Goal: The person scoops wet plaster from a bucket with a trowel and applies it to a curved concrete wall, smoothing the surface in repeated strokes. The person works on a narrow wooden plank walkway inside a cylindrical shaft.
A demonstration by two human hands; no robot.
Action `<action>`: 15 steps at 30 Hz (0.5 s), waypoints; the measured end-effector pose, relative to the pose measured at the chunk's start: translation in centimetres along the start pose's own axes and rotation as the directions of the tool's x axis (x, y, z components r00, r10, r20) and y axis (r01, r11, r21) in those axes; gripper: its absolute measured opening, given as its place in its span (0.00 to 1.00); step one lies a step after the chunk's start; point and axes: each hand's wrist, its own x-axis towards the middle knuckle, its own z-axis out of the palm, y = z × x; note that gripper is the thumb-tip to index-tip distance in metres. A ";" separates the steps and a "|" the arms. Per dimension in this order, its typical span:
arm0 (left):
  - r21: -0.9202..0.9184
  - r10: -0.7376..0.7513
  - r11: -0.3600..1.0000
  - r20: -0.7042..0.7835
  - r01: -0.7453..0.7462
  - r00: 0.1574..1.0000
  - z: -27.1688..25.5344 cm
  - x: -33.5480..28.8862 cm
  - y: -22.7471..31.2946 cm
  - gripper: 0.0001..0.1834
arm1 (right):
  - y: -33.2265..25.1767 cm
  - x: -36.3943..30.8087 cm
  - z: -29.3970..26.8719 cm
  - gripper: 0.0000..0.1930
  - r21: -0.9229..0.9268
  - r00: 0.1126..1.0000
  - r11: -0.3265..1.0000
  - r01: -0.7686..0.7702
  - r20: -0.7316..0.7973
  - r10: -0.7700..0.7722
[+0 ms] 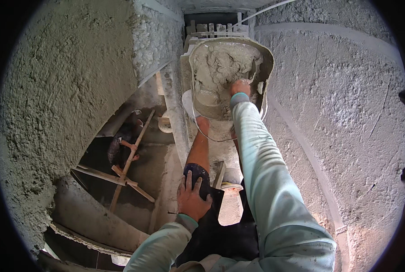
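Note:
A large tub [269,63] of wet grey mortar [218,61] stands ahead of me, its wire handle hanging over the near side. My right hand [241,86] reaches into the tub at the right, its fingers closed. Whatever it grips is hidden by the hand and the mortar. My left hand [194,199] lies on my left knee, fingers spread, holding nothing. Both sleeves are pale green with darker cuffs. My bare lower legs come up close to the tub's near side.
Rough plastered walls [343,118] rise on both sides. At the left, an opening drops to a lower level, where another person [121,144] is beside crossed wooden poles [129,167]. A bucket [232,188] shows between my legs. Wooden slats [218,31] stand behind the tub.

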 end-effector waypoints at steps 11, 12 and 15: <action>-0.034 0.003 0.999 0.039 -0.002 0.999 -1.1 0.0 0.5 0.38 | 8.4 -5.9 6.9 0.22 -0.348 0.981 0.919 0.188 0.029 -0.189; -0.025 -0.006 1.000 0.047 0.007 0.999 -1.0 0.0 0.4 0.38 | 8.3 -4.8 6.4 0.21 -0.258 0.984 0.950 0.176 0.045 -0.170; -0.026 0.011 1.000 0.014 -0.011 1.000 -0.3 0.5 -0.2 0.38 | 3.7 -1.1 7.1 0.19 -0.111 0.991 0.989 0.093 -0.088 -0.103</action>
